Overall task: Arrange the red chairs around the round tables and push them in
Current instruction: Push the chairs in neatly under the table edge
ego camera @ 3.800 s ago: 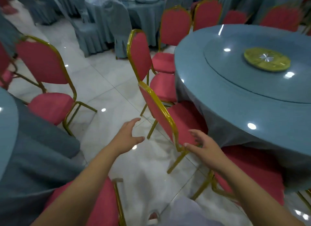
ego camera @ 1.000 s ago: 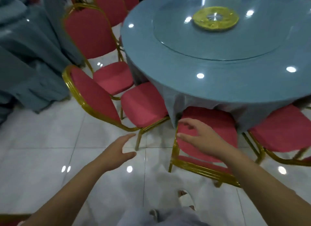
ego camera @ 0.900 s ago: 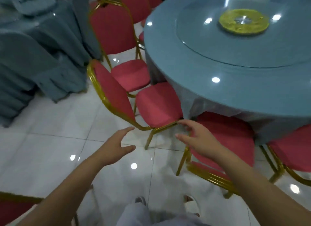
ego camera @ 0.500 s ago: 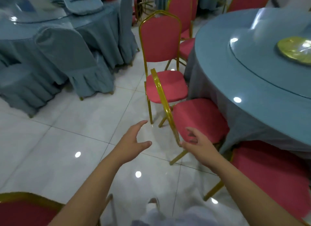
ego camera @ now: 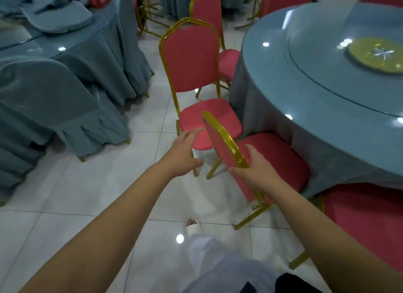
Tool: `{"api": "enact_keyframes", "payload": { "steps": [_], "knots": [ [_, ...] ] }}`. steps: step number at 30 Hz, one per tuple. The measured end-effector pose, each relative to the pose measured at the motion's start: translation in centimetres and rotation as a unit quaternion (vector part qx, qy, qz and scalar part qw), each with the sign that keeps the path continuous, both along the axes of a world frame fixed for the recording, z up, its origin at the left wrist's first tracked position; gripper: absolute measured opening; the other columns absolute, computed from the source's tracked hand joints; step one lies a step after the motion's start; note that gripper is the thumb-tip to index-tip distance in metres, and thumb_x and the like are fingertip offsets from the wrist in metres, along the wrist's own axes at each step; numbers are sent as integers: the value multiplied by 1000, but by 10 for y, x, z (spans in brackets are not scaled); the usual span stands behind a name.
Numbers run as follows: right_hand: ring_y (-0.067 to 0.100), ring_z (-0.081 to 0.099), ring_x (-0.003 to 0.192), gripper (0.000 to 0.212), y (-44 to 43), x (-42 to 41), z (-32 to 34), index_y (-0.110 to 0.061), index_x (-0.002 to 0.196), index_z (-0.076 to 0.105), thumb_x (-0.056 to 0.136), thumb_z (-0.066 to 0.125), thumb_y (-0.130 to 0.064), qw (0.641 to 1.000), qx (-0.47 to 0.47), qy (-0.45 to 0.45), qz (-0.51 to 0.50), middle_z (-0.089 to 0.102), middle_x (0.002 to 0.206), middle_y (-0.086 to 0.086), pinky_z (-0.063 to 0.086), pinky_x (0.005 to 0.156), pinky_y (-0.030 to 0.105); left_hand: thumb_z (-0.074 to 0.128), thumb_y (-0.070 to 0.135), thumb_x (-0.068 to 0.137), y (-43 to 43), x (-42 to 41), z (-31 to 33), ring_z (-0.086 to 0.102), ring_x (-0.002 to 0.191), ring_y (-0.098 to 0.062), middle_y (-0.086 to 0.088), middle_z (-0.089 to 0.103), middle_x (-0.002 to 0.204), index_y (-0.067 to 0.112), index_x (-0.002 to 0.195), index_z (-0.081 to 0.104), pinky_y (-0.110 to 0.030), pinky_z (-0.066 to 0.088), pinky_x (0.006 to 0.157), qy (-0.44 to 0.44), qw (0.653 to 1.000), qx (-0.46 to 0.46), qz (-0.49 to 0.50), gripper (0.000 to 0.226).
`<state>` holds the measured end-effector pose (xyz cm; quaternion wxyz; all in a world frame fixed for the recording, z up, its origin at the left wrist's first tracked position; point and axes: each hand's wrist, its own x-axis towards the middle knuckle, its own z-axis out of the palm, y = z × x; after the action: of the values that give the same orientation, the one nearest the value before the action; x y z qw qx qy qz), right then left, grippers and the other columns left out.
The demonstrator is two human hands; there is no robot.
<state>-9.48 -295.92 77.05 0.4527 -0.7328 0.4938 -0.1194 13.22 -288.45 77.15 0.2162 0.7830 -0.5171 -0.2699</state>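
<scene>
Filling the right of your view, the round table (ego camera: 305, 100) under its blue cloth (ego camera: 261, 109) is what everything has to close in on. The near chair (ego camera: 272, 157) already has part of its seat under the cloth's edge. The second chair (ego camera: 192, 59) stands beyond it, upright, with its seat just beside the cloth and not under it.

The near chair's backrest (ego camera: 220, 144) shows edge-on, its gold rail running away from you and to the left, with the table on its right. Any push therefore goes across that rail, to the right and not along it.

Your right hand (ego camera: 257, 175) is the one on it, at the near end of the rail: the thumb (ego camera: 250, 151) lies on the table side and the fingers on the outer side, pinching the frame between them.

Your left hand (ego camera: 183, 155) hangs open and spread to the left of the backrest, apart from it and holding nothing. It looks the better placed for the second chair afterwards.
</scene>
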Motion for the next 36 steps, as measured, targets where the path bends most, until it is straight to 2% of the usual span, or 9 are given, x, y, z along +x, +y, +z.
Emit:
{"api": "enact_keyframes", "payload": {
  "steps": [6,10,14,16,18,22,26,30,36],
  "knots": [
    [33,59,97,44,-28,82,-23,-20,117,49,80,70,-32,982,-71,166,-61,46,100,1,39,71,35,78,18,79,-67,51,9,15,147,-28,5,9,161,46,152,4,-41,36,108,-38,992,69,-96,108],
    [33,62,90,25,-39,88,-29,-25,108,55,84,64,-27,969,-102,207,-85,47,90,-1,38,67,33,79,16,77,-105,83,8,13,147,-34,1,9,161,45,153,6,-50,33,113,-60,984,84,-146,109],
    [28,61,102,51,-40,82,-26,-31,132,54,84,66,-25,975,-78,176,-108,62,105,2,43,79,34,80,18,77,-151,93,-1,9,147,-37,-2,9,162,45,153,8,-53,27,114,-79,967,105,-216,108],
    [27,60,88,11,-38,83,-24,-34,94,63,84,66,-29,974,-83,185,-105,58,86,-5,37,67,32,76,13,78,-173,97,-10,9,147,-36,-3,12,162,42,154,16,-51,26,115,-117,948,127,-268,101],
    [26,56,78,24,-31,83,-18,-30,68,50,86,64,-34,970,-62,203,-115,51,77,-6,34,62,32,70,9,79,-185,97,-14,22,143,-34,-6,31,153,33,146,40,-47,32,113,-151,918,127,-343,76],
    [17,58,77,17,3,67,-7,-37,70,57,82,69,-40,953,-10,233,-191,59,80,-9,52,70,39,58,-2,77,-179,92,-18,62,94,-27,-5,66,91,17,85,65,-31,41,70,-102,886,78,-446,22],
    [11,60,74,3,43,52,-3,-32,77,63,79,65,-32,922,35,256,-289,61,75,-10,53,68,32,54,-5,75,-157,87,-28,62,83,-23,-9,68,85,10,91,68,-33,46,70,-26,858,69,-508,26],
    [8,60,79,17,50,59,-3,-32,90,69,80,60,-22,891,36,309,-330,64,81,-12,56,77,37,51,-10,73,-147,87,-39,55,77,-19,-4,58,76,9,82,64,-31,36,62,26,850,67,-522,24],
    [10,58,90,23,29,61,-3,-39,101,65,79,68,-31,912,113,290,-267,62,93,-14,49,80,33,57,-8,77,-158,101,-36,63,85,-16,-5,70,88,13,104,73,-32,49,75,46,840,92,-532,38]
  ]
}}
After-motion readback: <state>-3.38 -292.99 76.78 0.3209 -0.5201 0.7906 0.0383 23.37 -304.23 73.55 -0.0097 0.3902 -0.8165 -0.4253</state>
